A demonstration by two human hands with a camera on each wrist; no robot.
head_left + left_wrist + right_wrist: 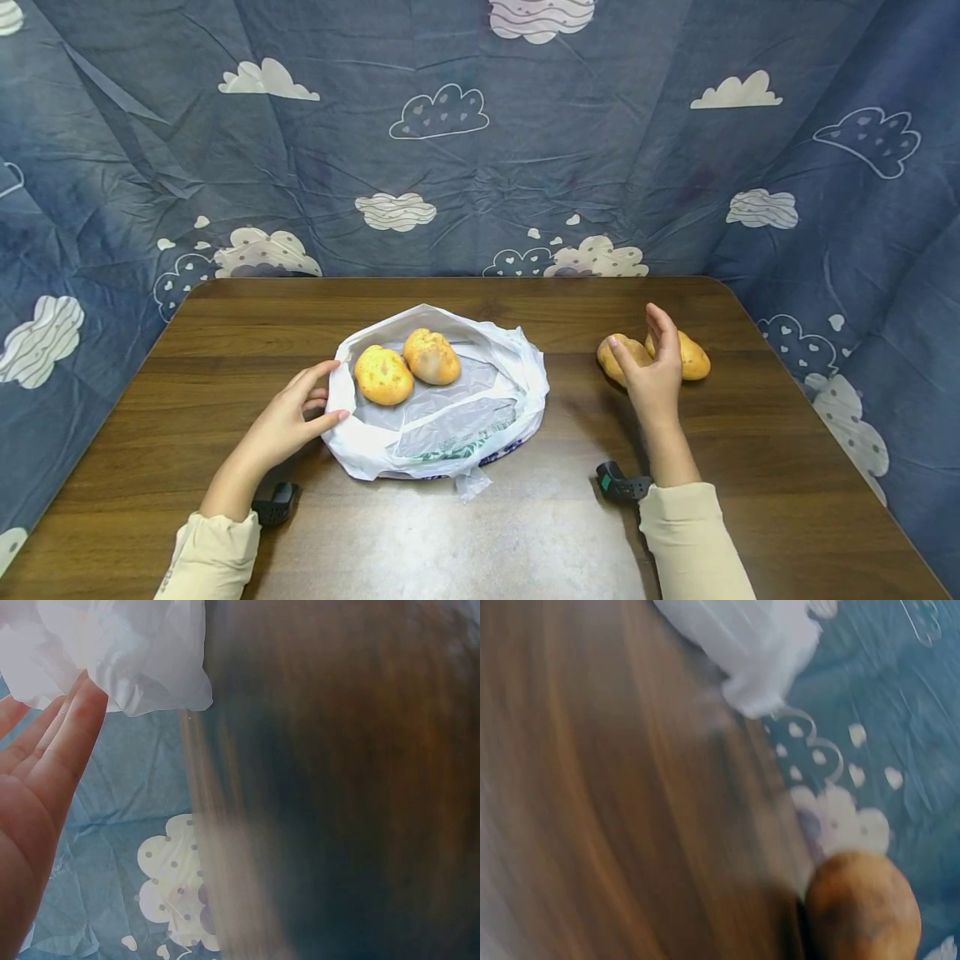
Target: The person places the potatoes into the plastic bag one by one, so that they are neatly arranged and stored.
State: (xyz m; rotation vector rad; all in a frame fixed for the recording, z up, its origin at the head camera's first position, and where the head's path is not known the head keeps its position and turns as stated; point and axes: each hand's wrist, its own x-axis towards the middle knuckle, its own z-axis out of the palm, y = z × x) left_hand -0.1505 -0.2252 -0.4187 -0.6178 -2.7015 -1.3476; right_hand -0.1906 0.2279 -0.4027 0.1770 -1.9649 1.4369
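Note:
A white plastic bag (528, 379) lies on the table with its mouth spread wide. Inside it, a yellow potato (383, 376) rests beside a second potato (432, 357). My left hand (285, 423) is at the bag's left rim, thumb and fingertips touching the plastic; in the left wrist view its fingers (69, 739) extend fairly straight to the bag. Over at the right, my right hand (657, 382) is above two more potatoes, thumb and fingers spread apart. It partly covers the left potato (611, 360) and the right potato (694, 358). One potato (864, 911) shows in the right wrist view.
The brown wooden table (465, 550) ends at a blue cloud-patterned cloth (480, 183) behind it and at both sides. Black wrist cameras sit at the left wrist (276, 503) and the right wrist (622, 485). Green and blue print shows on the bag's near side.

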